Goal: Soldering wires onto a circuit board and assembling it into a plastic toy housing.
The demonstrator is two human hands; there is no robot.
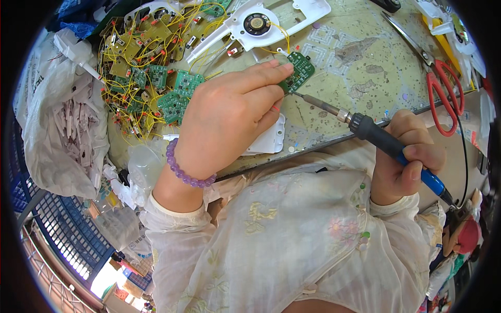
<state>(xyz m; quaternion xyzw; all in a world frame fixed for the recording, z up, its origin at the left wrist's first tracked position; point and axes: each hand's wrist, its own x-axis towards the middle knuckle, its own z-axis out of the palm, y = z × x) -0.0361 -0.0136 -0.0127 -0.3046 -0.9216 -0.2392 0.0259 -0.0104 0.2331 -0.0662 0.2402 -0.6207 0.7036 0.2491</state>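
Note:
My left hand (229, 117) pinches a small green circuit board (298, 70) against the worn table top, fingers pointing right. Yellow wires run from the board up to a white plastic housing (261, 23) with a round black speaker. My right hand (404, 161) grips the blue and black handle of a soldering iron (376, 135). Its metal tip touches the lower edge of the green board. A purple bead bracelet sits on my left wrist. A flat white plastic piece (269, 138) lies partly under my left hand.
A heap of green circuit boards with yellow wires (151, 73) fills the table's left. Red-handled scissors (443, 94) lie at the right. A white plastic bag (62, 130) hangs off the left edge above a blue wire basket (57, 224). The iron's black cord trails right.

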